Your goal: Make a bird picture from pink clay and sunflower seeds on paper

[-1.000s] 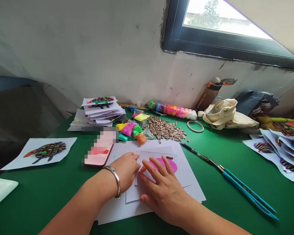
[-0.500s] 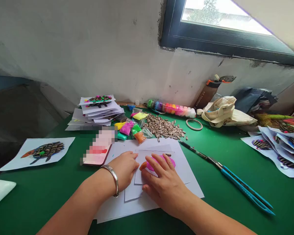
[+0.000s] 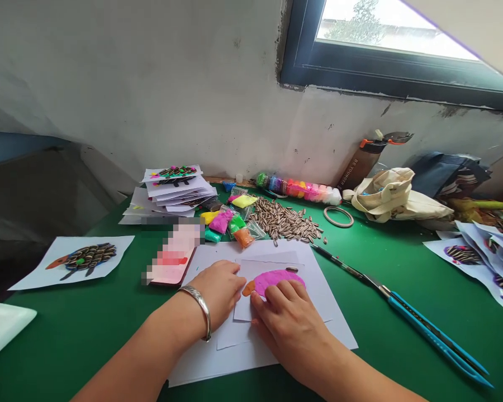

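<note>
- A grey wall backs your green desk, with a heap of striped seeds toward the desk's far edge, past the larger white paper.
- Your small white sheet rests over that paper; the magenta shape lies on it, nearer its far right corner than its near left one.
- The shape's long axis runs roughly left to right; an orange piece adjoins its left end, and a lone seed sits at its far edge, toward the right.
- Your right hand is nearer the shape: its fingers curl over the near edge, so the visible magenta lies just beyond your knuckles. Whether they grip anything underneath, you can't tell from here.
- Your left hand is at the small sheet's left edge, fingers bent, just beside the orange piece; whether they pinch or merely press the paper doesn't show.
- Half a second ago your right fingers were spread across the magenta; now they're folded back, baring more of it, while your left hand keeps its place.
</note>
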`<action>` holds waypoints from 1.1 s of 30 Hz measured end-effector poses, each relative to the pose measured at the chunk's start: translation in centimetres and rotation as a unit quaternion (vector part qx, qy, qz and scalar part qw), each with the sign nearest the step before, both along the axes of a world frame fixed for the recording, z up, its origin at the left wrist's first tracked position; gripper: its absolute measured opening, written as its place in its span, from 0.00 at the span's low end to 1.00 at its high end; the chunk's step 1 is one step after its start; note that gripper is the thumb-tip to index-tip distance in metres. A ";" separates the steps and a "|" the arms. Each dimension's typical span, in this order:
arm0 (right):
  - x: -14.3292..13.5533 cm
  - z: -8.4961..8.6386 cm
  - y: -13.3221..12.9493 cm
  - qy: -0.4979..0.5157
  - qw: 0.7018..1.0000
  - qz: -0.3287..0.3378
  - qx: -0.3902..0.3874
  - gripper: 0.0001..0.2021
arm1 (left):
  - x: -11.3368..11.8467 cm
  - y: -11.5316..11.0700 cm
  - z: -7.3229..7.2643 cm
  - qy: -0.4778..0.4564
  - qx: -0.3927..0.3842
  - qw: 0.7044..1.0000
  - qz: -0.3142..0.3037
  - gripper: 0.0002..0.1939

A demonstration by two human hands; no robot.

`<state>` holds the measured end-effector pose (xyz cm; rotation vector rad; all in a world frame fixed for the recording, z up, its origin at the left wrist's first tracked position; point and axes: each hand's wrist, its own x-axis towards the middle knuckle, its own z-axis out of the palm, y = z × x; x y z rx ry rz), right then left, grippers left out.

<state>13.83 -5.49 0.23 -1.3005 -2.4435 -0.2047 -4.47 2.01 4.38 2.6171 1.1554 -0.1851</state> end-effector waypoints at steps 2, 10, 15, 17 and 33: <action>0.0 0.0 0.0 0.002 1.000 0.000 -0.004 0.13 | 0.1 -0.1 -0.1 0.011 0.006 1.000 0.006 0.10; -0.2 -0.3 0.2 0.024 1.000 0.007 -0.016 0.10 | 0.4 -0.4 0.1 0.029 0.003 0.999 0.022 0.11; -0.1 -0.3 0.1 0.038 0.999 0.009 -0.022 0.09 | 0.4 -0.3 -0.1 0.030 0.005 0.999 0.024 0.09; -0.1 -0.2 0.1 0.040 0.999 0.009 -0.027 0.10 | 0.4 -0.3 -0.2 0.028 0.008 0.999 0.026 0.09; 0.0 0.1 0.0 0.033 0.998 0.008 -0.049 0.13 | 0.4 -0.4 -0.2 0.035 0.009 0.999 0.017 0.12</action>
